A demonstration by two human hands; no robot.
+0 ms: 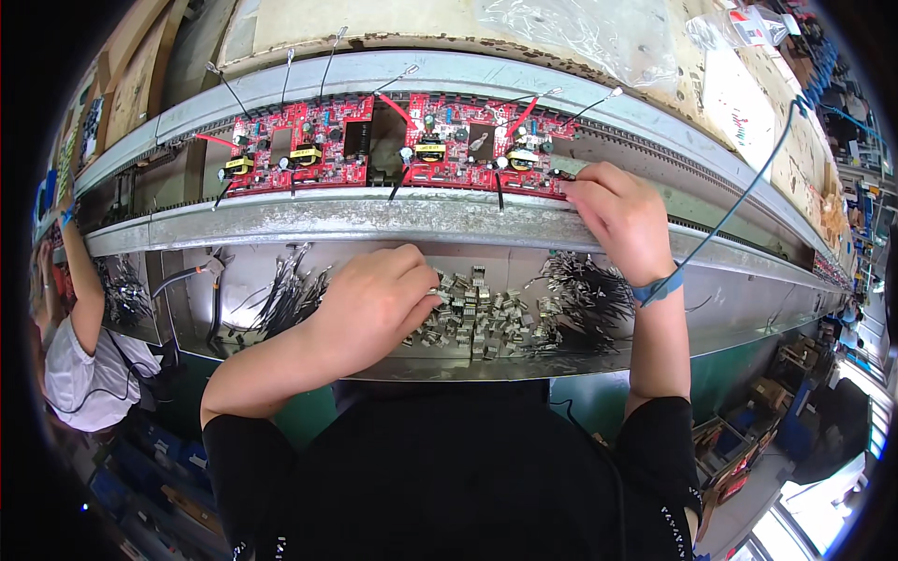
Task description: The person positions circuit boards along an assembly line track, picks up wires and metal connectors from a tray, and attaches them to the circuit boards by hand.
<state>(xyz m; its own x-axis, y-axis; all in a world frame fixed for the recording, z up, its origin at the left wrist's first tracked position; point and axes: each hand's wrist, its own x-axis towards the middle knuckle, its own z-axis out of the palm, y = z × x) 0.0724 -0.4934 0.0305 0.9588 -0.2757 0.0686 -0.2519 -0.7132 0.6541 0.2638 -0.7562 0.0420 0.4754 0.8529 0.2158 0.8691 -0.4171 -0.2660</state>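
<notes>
My right hand (619, 220) is at the right end of a red circuit board (451, 174), its thumb and fingers pinched at the board's corner. Whatever sits between those fingertips is too small to make out. Over the left edge of a heap of small silvery metal connectors (477, 323) is my left hand (379, 292), fingers closed together; their tips are at the connectors and what they grip is hidden. A second red circuit board (323, 173) lies to the left. Both boards carry yellow-and-black transformers, and black and red wires stick out past their edges.
The boards rest between a front metal rail (327, 224) and a back rail (449, 70). Black wire bundles (599, 294) flank the connectors in the tray. A blue coiled cord (739, 210) runs from my right wristband (659, 286). Another person's arm (84, 280) is at far left.
</notes>
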